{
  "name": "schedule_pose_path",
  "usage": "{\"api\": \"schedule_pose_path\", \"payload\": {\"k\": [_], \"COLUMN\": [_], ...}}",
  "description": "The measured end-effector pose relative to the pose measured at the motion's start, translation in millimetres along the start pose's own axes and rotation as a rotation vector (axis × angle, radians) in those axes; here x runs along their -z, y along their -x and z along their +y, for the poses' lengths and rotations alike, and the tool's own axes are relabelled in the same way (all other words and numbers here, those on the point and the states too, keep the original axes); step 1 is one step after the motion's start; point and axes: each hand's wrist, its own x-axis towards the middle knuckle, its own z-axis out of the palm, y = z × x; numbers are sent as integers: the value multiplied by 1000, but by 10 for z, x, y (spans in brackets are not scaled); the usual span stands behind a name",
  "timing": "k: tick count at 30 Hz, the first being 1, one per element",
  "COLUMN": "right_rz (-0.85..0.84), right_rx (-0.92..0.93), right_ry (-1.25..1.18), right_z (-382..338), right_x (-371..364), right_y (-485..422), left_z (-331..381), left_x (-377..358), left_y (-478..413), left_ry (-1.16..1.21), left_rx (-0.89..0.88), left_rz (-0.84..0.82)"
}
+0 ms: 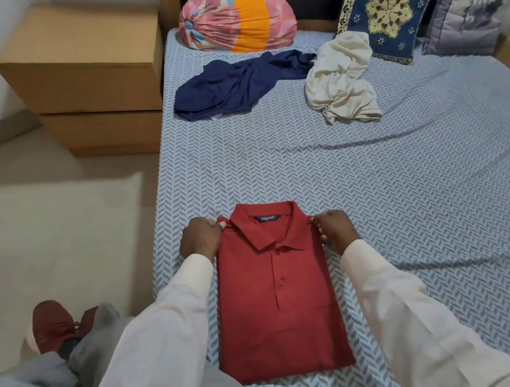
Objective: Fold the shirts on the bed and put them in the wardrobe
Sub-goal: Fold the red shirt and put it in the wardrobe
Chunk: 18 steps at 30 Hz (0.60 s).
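Note:
A red polo shirt (276, 303) lies folded into a neat rectangle, collar up, near the front edge of the bed (407, 190). My left hand (200, 240) pinches its left shoulder corner. My right hand (335, 230) pinches its right shoulder corner. Farther back on the bed, a navy shirt (234, 86) lies crumpled. To its right sits a cream shirt (343, 82) in a heap. No wardrobe is in view.
A pink and orange cloth bundle (235, 18) and two cushions, one blue (388, 6) and one grey (474, 2), lean at the headboard. Two stacked cardboard boxes (85, 76) stand on the floor left of the bed. My red shoe (51, 324) is at lower left.

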Motion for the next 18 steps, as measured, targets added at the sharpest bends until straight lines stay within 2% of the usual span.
{"api": "schedule_pose_path", "payload": {"k": [2, 4, 8, 10, 12, 15, 18], "right_rz": [9, 38, 148, 134, 65, -41, -47], "right_rx": [-35, -44, 7, 19, 34, 50, 51], "right_ry": [4, 109, 264, 294, 266, 84, 72], "right_z": [2, 17, 38, 35, 50, 215, 363], "right_x": [-17, -41, -114, -113, -63, 53, 158], "right_y": [-50, -136, -195, -184, -156, -174, 256], "left_z": [-6, -14, -20, -7, -9, -88, -230], "left_x": [-15, -29, -5, 28, 71, 116, 173], "left_y": [13, 17, 48, 64, 108, 229, 578], "left_ry": [0, 4, -22, -34, -50, -84, -130], "left_rx": [11, 17, 39, 55, 79, 62, -5], "left_rz": [9, 20, 55, 96, 111, 32, -60]}}
